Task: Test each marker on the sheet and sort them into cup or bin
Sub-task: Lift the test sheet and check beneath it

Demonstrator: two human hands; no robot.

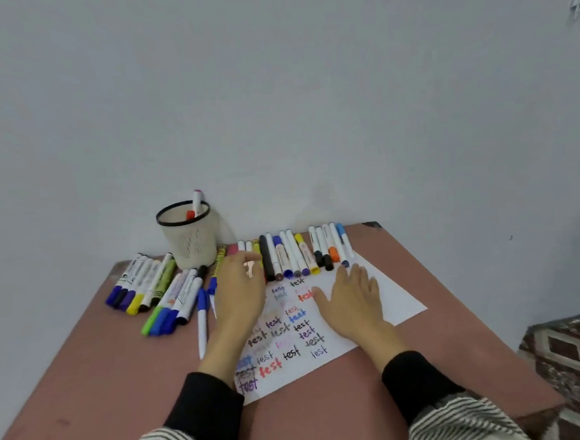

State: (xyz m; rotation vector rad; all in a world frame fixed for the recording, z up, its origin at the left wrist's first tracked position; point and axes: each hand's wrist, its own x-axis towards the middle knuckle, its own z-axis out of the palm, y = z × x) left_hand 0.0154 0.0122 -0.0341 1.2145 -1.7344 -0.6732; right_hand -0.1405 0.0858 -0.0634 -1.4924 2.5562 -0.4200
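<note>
Reddish-brown table (128, 385) against pale wall (273, 100); left hand (240, 292) fingers indistinct among markers (286, 256); right hand (350, 296) flat, fingers straight, on sheet (395, 296).

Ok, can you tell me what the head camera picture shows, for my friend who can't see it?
A person's left hand reaches toward a row of markers while the right hand lies flat on a sheet covered in the word "test". A cup holding markers stands behind, on a brown table.

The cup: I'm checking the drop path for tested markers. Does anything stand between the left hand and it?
Nothing visible does. The left hand lies by the marker row; the cup stands just beyond it, top open.
</note>
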